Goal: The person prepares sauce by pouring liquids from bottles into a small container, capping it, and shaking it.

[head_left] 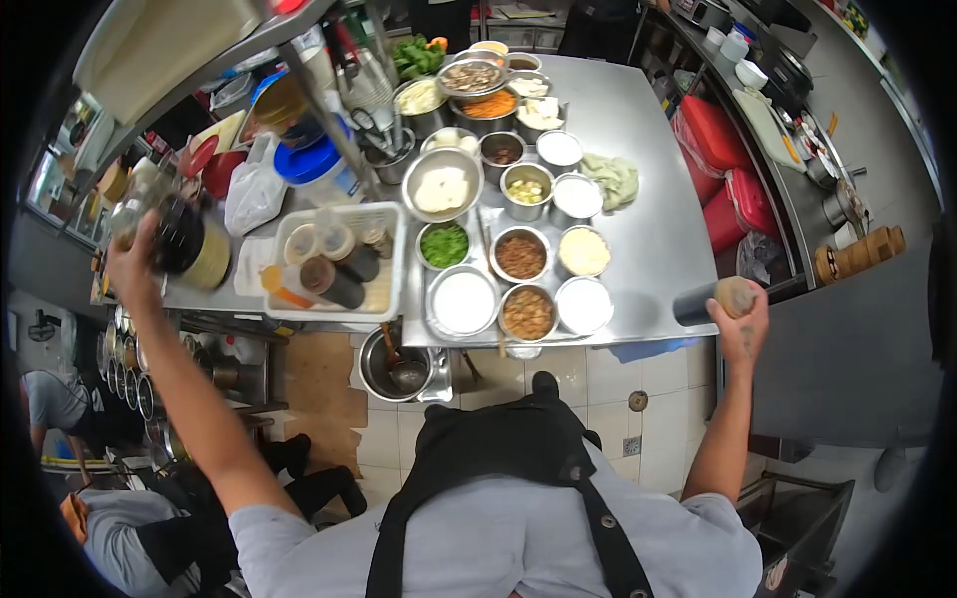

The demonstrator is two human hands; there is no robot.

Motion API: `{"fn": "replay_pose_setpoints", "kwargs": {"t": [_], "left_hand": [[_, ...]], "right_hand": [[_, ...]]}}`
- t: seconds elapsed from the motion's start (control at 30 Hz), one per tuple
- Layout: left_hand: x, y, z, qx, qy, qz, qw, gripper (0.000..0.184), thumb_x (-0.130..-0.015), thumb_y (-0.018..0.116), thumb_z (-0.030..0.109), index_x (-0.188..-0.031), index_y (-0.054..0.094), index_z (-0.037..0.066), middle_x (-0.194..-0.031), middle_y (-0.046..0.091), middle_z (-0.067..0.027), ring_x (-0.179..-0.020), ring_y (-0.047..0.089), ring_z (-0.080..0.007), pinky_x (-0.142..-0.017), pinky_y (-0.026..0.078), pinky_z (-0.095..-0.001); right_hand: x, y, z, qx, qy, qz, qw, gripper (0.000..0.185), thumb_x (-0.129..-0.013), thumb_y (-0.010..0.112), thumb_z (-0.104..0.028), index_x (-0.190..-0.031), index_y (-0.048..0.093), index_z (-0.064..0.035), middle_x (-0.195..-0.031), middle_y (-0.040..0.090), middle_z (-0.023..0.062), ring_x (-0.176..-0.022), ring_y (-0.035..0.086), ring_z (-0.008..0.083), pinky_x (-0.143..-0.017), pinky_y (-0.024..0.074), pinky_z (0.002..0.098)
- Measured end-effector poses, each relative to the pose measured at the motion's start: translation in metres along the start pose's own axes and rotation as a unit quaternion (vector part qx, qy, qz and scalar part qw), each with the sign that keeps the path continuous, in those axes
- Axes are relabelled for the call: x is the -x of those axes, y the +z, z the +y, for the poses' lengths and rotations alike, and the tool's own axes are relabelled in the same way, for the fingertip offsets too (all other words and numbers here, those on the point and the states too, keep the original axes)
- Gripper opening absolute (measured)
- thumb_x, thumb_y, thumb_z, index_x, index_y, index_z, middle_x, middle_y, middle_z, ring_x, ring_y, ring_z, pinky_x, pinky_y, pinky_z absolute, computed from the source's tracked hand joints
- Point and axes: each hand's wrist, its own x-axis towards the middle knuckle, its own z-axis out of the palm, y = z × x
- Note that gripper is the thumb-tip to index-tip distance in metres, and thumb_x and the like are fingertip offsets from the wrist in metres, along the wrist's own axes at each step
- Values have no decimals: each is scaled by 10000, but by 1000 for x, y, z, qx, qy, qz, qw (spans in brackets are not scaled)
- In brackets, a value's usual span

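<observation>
At the far left, my left hand (135,261) is closed on a large bottle (181,237) with dark contents and a yellowish label, held tilted and smeared by motion. My right hand (740,324), out past the table's right front corner, grips a squeeze bottle (706,303) of dark liquid, tipped on its side with its pale cap end in my fingers. Between my hands, a white tray (397,269) holds several more squeeze bottles (334,284). Right of it stand metal bowls of chopped greens (445,244), brown minced food (520,257), browned pieces (527,313) and white powder (464,301).
The steel table (658,249) carries further bowls and a green cloth (610,181). A blue-lidded tub (311,164) and shelf post stand at the left. Below the front edge is a pot with a ladle (407,374). Red bins (733,209) stand right; another person (130,533) is lower left.
</observation>
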Motion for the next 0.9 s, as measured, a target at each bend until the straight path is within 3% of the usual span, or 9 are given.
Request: {"fn": "replay_pose_setpoints", "kwargs": {"t": [0.1, 0.2, 0.27, 0.3, 0.57, 0.67, 0.73, 0.83, 0.9], "left_hand": [[31, -48, 11, -13, -7, 32, 999, 379, -861, 765, 247, -1114, 637, -4, -987, 677, -51, -864, 640, -134, -746, 479, -268], [107, -66, 48, 101, -5, 33, 994, 255, -911, 721, 270, -984, 582, 69, -754, 481, 61, -629, 403, -33, -565, 320, -223], [160, -86, 68, 129, -20, -11, 991, 204, -953, 669, 254, -971, 535, 101, -753, 471, 52, -634, 415, -31, -568, 346, -208], [187, -69, 82, 103, 5, 49, 993, 245, -953, 666, 294, -987, 523, 98, -767, 472, 47, -644, 426, -30, -622, 388, -214], [362, 3, 155, 176, -19, -52, 983, 816, -722, 826, 551, -1212, 504, -17, -1033, 619, -65, -977, 599, -155, -903, 452, -286], [414, 78, 198, 109, -16, 20, 994, 983, -605, 857, 642, -1203, 489, -47, -1001, 611, -76, -884, 581, -152, -834, 459, -289], [441, 102, 207, 148, -15, -37, 988, 933, -648, 862, 587, -1213, 450, -32, -1046, 563, -61, -966, 567, -176, -855, 455, -327], [479, 146, 223, 137, -74, -30, 987, 1085, -534, 899, 629, -1263, 443, -34, -1116, 586, -85, -977, 592, -170, -858, 485, -309], [492, 199, 268, 178, -125, -26, 976, 986, -431, 985, 495, -1154, 582, -43, -1025, 625, -31, -905, 617, -145, -818, 500, -274]], "right_hand": [[-36, 13, 43, 11, 25, -58, 998, 611, -645, 869, -158, -1164, 564, -50, -1029, 674, 98, -962, 656, 208, -879, 514, 332], [-68, 31, 73, 27, -6, -110, 994, 646, -624, 874, -212, -1171, 562, -67, -1025, 693, 116, -962, 678, 249, -869, 520, 348], [-90, 44, 88, 18, -28, -121, 992, 646, -626, 869, -237, -1172, 565, -76, -1035, 693, 123, -974, 679, 274, -870, 520, 361], [-101, 52, 91, 13, -42, -128, 991, 645, -627, 866, -249, -1172, 566, -80, -1041, 694, 126, -981, 679, 286, -870, 521, 368], [-188, 120, 95, -52, -78, -219, 971, 830, -653, 878, -297, -1325, 460, -49, -1176, 652, 155, -1106, 626, 322, -948, 485, 408], [-187, 135, 123, -63, -105, -207, 971, 987, -708, 867, -312, -1450, 300, 7, -1344, 524, 211, -1264, 503, 347, -1045, 419, 415], [-168, 140, 165, -20, -106, -177, 978, 976, -742, 847, -296, -1462, 269, 22, -1382, 469, 236, -1308, 452, 352, -1073, 393, 416], [-121, 103, 199, 32, -130, -236, 962, 839, -791, 786, -231, -1427, 310, 40, -1365, 439, 258, -1281, 432, 398, -1079, 370, 442], [-96, 74, 213, 59, -198, -268, 941, 759, -807, 756, -216, -1393, 347, 41, -1333, 455, 255, -1253, 436, 410, -1087, 339, 469]]}}
